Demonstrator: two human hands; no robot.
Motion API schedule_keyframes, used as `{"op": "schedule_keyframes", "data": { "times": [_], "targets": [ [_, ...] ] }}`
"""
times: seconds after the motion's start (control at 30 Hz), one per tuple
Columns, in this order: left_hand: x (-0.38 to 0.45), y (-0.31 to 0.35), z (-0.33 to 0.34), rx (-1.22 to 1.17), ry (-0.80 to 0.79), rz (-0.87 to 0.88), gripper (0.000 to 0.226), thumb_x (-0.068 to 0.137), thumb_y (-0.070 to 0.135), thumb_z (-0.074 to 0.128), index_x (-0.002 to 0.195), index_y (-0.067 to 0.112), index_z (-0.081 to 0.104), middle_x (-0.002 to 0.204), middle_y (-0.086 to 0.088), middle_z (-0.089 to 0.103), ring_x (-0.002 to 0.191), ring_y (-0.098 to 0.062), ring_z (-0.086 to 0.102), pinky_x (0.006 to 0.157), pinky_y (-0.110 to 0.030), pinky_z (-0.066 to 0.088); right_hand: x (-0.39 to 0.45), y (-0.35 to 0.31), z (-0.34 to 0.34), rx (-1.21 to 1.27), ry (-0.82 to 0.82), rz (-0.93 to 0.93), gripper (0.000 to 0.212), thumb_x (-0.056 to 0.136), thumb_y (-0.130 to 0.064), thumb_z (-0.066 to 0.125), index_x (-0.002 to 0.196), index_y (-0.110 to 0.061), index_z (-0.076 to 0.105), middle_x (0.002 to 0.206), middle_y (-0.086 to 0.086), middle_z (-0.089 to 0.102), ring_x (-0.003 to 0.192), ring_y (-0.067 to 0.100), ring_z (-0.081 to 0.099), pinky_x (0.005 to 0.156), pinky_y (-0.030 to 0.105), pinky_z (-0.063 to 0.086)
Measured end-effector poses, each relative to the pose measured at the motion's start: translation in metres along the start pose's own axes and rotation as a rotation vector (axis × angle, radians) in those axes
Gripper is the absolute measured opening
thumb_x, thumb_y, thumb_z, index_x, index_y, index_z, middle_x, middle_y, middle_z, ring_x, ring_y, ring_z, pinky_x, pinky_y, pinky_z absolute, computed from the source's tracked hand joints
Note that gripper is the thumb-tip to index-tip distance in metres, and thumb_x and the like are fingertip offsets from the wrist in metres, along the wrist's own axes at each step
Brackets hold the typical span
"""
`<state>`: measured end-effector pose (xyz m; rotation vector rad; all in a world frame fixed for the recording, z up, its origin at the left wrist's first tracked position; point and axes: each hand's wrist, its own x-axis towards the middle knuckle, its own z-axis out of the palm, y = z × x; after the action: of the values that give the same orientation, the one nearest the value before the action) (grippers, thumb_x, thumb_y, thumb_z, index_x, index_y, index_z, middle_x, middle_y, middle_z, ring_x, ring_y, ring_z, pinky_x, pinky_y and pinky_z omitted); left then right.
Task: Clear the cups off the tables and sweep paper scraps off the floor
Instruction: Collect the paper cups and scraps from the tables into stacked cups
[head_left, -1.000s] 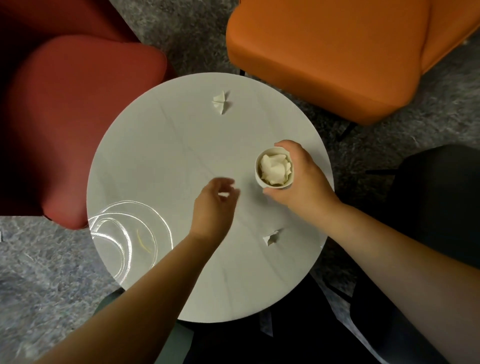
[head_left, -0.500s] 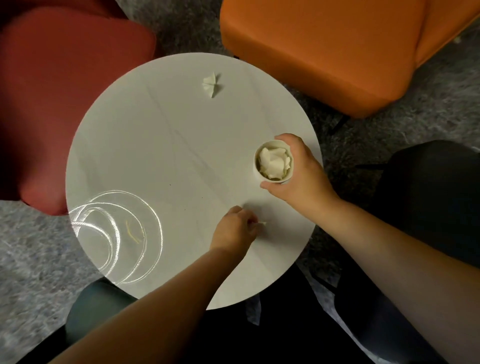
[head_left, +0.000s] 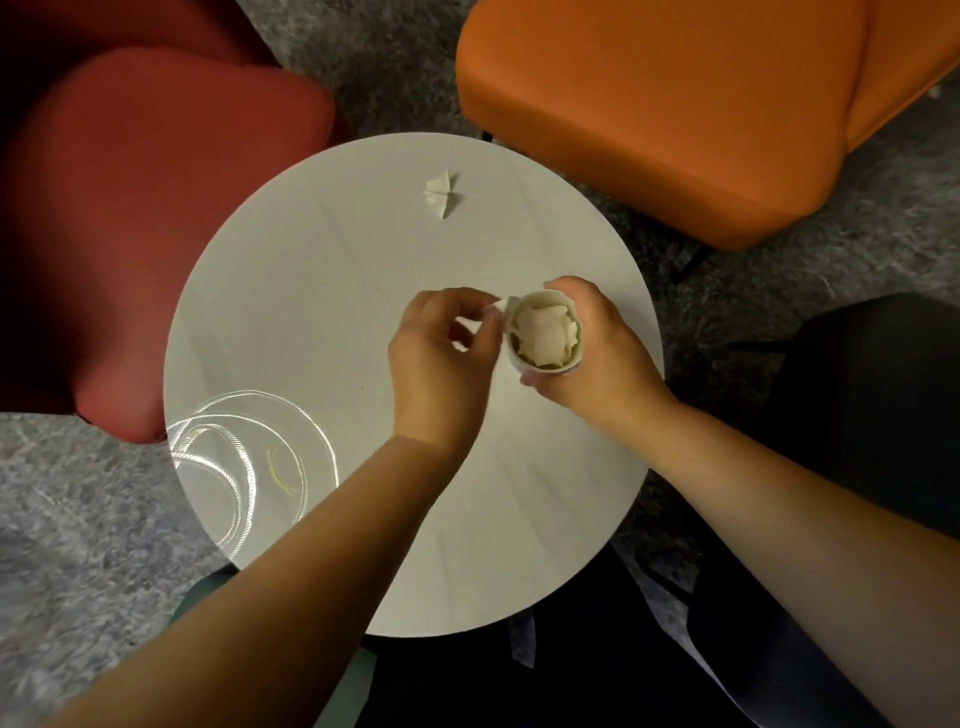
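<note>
Two hands over the round white table, frame centre: right hand wraps curled fingers round the paper cup, which is packed with crumpled paper, while left hand pinches a small paper scrap right at the cup's left rim. One more folded scrap lies near the table's upper edge, well apart from both hands. Red chair upper left, orange chair upper right.

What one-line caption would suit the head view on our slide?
Right hand grips a scrap-filled cup while left hand brings a paper scrap to its rim.
</note>
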<state>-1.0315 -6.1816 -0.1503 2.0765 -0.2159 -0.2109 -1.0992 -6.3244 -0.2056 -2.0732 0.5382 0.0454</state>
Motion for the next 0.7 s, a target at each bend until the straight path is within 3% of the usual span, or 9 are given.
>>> {"op": "schedule_keyframes", "data": {
  "times": [0.1, 0.17, 0.3, 0.37, 0.5, 0.7],
  "targets": [
    [0.002, 0.011, 0.008, 0.029, -0.156, 0.001, 0.021, 0.085, 0.017, 0.073, 0.085, 0.035, 0.063, 0.094, 0.011, 0.057, 0.072, -0.002, 0.054, 0.067, -0.004, 0.04, 0.006, -0.002, 0.005, 0.107, -0.038, 0.022, 0.081, 0.066, -0.02, 0.085, 0.129, -0.04, 0.037, 0.13, -0.008, 0.049, 0.114, 0.012, 0.055, 0.085, 0.029, 0.055],
    [0.005, 0.011, 0.009, 0.023, -0.208, -0.048, 0.019, 0.086, 0.02, 0.074, 0.089, 0.036, 0.064, 0.1, 0.008, 0.057, 0.072, -0.003, 0.053, 0.068, -0.002, 0.039, 0.009, -0.003, 0.007, 0.144, -0.048, 0.037, 0.079, 0.068, -0.019, 0.084, 0.129, -0.039, 0.038, 0.13, -0.006, 0.049, 0.113, 0.015, 0.056, 0.083, 0.034, 0.057],
    [0.022, 0.001, 0.0, 0.063, -0.129, -0.054, 0.016, 0.089, 0.022, 0.07, 0.101, 0.033, 0.066, 0.102, 0.011, 0.055, 0.073, -0.003, 0.056, 0.067, -0.002, 0.04, 0.015, -0.008, 0.003, -0.009, 0.01, 0.006, 0.089, 0.061, -0.027, 0.089, 0.132, -0.036, 0.036, 0.131, -0.007, 0.048, 0.111, 0.008, 0.05, 0.08, 0.006, 0.041],
    [0.037, -0.009, -0.006, 0.113, -0.103, -0.068, 0.018, 0.09, 0.023, 0.07, 0.107, 0.028, 0.068, 0.105, 0.01, 0.056, 0.072, -0.001, 0.057, 0.068, -0.001, 0.041, 0.018, -0.01, -0.002, -0.017, 0.012, 0.006, 0.09, 0.06, -0.028, 0.09, 0.132, -0.034, 0.037, 0.13, -0.007, 0.048, 0.11, 0.005, 0.047, 0.076, -0.001, 0.035],
    [0.083, -0.033, -0.006, 0.226, -0.12, -0.123, 0.026, 0.089, 0.025, 0.07, 0.114, 0.023, 0.067, 0.114, 0.006, 0.056, 0.072, 0.001, 0.057, 0.068, 0.002, 0.037, 0.03, -0.015, -0.008, -0.014, 0.01, 0.013, 0.087, 0.061, -0.028, 0.089, 0.131, -0.034, 0.038, 0.129, -0.009, 0.047, 0.109, 0.003, 0.046, 0.075, 0.002, 0.037],
    [0.154, -0.061, 0.016, 0.368, -0.15, -0.19, 0.041, 0.089, 0.029, 0.07, 0.128, 0.024, 0.058, 0.132, -0.002, 0.051, 0.106, -0.018, 0.059, 0.09, -0.022, 0.047, 0.051, -0.016, -0.014, -0.004, 0.017, 0.006, 0.087, 0.061, -0.03, 0.089, 0.129, -0.042, 0.036, 0.126, -0.014, 0.046, 0.107, 0.001, 0.046, 0.076, 0.004, 0.037]
  ]
}}
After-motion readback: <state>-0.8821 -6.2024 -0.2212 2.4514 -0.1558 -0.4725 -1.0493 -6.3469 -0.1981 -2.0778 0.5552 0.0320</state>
